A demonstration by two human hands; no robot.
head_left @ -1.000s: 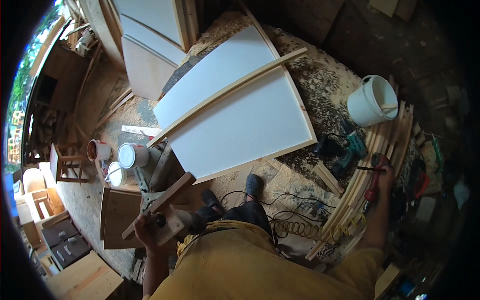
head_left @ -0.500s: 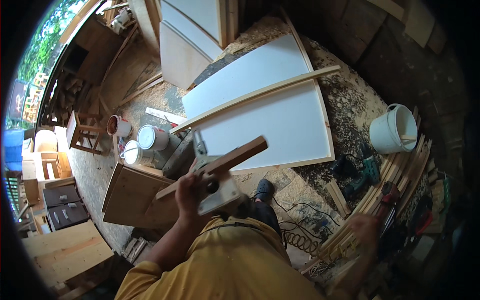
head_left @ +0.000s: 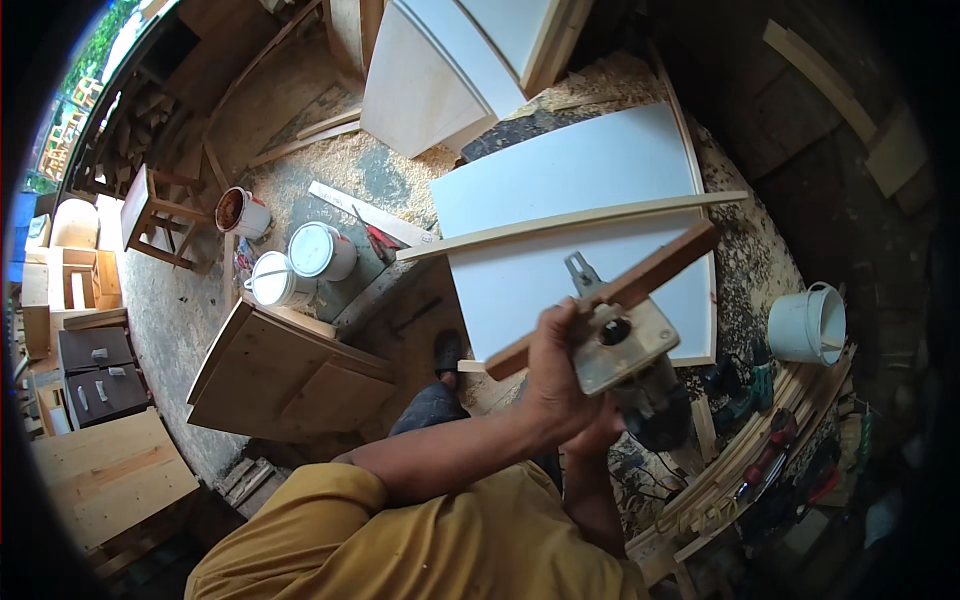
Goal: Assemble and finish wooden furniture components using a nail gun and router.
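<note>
In front of my chest I hold a router (head_left: 640,345), its pale square base plate with a round dark opening turned up toward me. A brown wooden strip (head_left: 670,262) lies across the base, and a slotted metal bracket sticks out beside it. My left hand (head_left: 558,365) is closed around the strip and the plate's near-left edge. Below the plate, my right hand (head_left: 597,428) grips the router's body; its fingers are partly hidden. Beyond and beneath is a white panel (head_left: 560,170) with wooden edging, and a long pale batten (head_left: 590,214) rests across it.
White buckets (head_left: 322,252) and a brown-stained bucket (head_left: 242,212) stand left, near a small wooden stool (head_left: 160,215). A wooden cabinet-like piece (head_left: 290,380) is close on my left. At right are another white bucket (head_left: 808,325), a green drill (head_left: 745,395) and stacked wood strips (head_left: 790,400).
The router and my left hand have moved right, and the base plate now faces me more. My right hand has come from the lower right onto the router. My view has shifted left.
</note>
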